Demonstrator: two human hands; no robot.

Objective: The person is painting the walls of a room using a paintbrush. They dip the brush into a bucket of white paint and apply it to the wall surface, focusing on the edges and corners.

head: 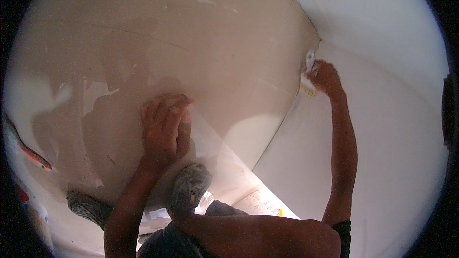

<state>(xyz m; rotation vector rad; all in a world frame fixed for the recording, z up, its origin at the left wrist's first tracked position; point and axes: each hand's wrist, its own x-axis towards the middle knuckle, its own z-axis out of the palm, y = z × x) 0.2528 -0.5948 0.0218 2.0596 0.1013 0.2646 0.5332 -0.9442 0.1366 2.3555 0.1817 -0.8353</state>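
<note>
My right hand (324, 77) grips a flat brush (310, 59) with a white handle. Its pale bristles point down onto the seam between the glossy beige panel (229, 53) and the white panel (391, 132). Over the left part of the beige surface is my left hand (166, 122), fingers bent and close together, with nothing visible in it. Whether its palm presses on the panel is hidden. Shadows and reflections of the body lie across the gloss.
Dusty dark footwear (190, 184) is below my left hand, with a dark shoe (88, 206) farther left. A tool with a reddish handle (34, 156) lies at the left edge. A small yellow object (280, 212) shows near the bright lower edge. Another dark object (450, 111) borders the right rim.
</note>
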